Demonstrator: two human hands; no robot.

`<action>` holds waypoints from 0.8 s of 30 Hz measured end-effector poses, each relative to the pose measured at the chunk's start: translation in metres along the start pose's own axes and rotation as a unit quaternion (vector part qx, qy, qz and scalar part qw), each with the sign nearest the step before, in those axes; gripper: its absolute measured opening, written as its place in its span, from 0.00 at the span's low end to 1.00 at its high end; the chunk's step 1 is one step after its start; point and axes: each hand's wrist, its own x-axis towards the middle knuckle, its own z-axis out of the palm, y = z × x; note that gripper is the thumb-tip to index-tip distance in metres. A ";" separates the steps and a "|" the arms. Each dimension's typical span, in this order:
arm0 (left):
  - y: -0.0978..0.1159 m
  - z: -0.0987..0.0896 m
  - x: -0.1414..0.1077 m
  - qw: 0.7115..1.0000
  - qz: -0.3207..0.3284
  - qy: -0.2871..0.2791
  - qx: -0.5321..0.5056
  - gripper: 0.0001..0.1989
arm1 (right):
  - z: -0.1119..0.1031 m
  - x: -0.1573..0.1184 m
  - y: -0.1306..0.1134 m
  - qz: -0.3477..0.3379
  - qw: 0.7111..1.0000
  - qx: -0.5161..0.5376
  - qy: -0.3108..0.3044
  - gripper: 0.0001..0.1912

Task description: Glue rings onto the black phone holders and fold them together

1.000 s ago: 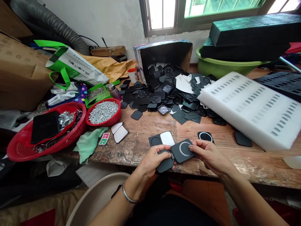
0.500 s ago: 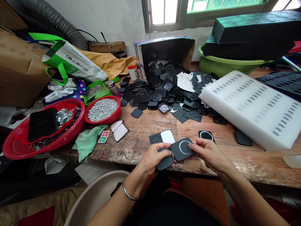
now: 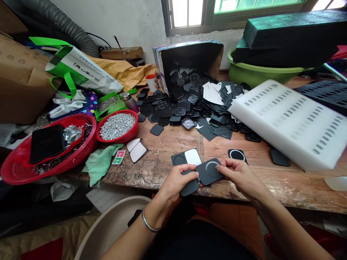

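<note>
Between my two hands is a dark grey folding charging pad (image 3: 208, 172), two rounded square panels joined by a small hinge. My left hand (image 3: 176, 180) grips the left panel near the hinge, thumb on top. With thumb and fingers, my right hand (image 3: 237, 175) pinches the right edge of the other panel, which bears a pale ring. Just behind, on the table, lies a dark adhesive sheet (image 3: 179, 159) with a circle on it and a white backing square. A black part with a white ring (image 3: 237, 155) lies behind my right hand.
Black plates and covers (image 3: 173, 110) spill from an open carton (image 3: 219, 66) at the back. White foam (image 3: 290, 122) stands right. On the left are a red bowl of screws (image 3: 116, 126), a red basket (image 3: 16, 159) and a green cloth (image 3: 99, 164). A beige tub (image 3: 92, 231) sits below the edge.
The hands and the charging pad keep nearly the same pose. My right thumb has shifted very slightly left over the ringed panel, and the whole view has moved a little.
</note>
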 end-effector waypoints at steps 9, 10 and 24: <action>-0.006 0.003 0.000 0.999 0.029 0.037 0.004 0.17 | 0.007 -0.004 0.000 -0.056 0.998 -0.022 0.019 0.18; -0.006 0.003 0.000 0.999 0.032 0.038 0.004 0.17 | 0.008 -0.004 0.001 -0.067 0.997 -0.032 0.026 0.18; -0.004 0.007 -0.005 0.996 0.060 0.049 0.041 0.15 | 0.007 -0.009 0.009 -0.148 0.977 -0.136 0.071 0.13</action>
